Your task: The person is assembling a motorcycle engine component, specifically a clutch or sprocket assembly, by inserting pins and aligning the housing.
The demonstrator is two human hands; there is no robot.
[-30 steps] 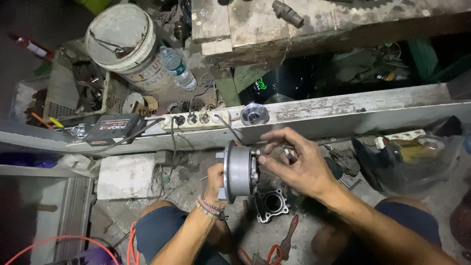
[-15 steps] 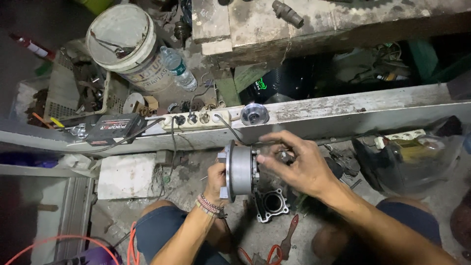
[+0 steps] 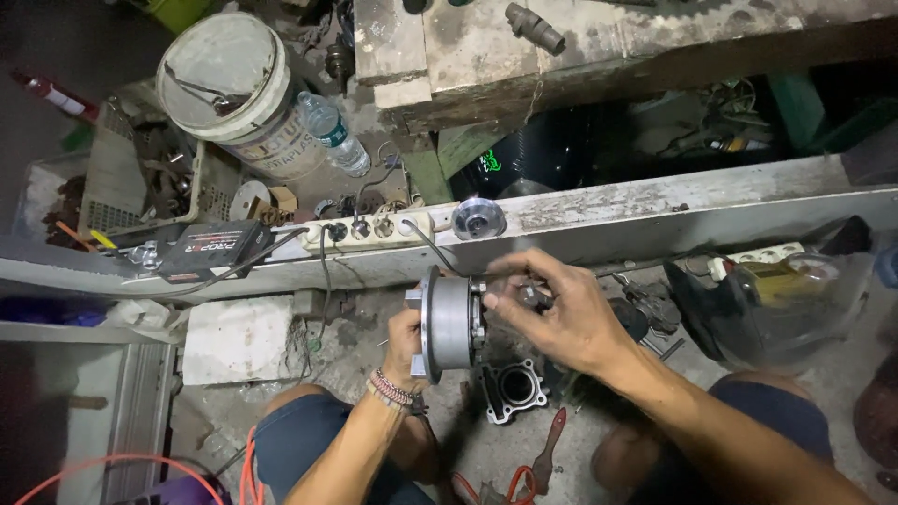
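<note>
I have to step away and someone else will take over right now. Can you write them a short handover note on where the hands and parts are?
Left hand: grips the round grey metal housing from behind, holding it on edge above the floor.
Right hand: fingertips pinch a small dark part at the housing's face.
Below: a square cylinder block lies on the concrete floor, a red-handled tool beside it.
A round metal piece rests on the ledge.
Whether the small part is seated cannot be told.
</note>
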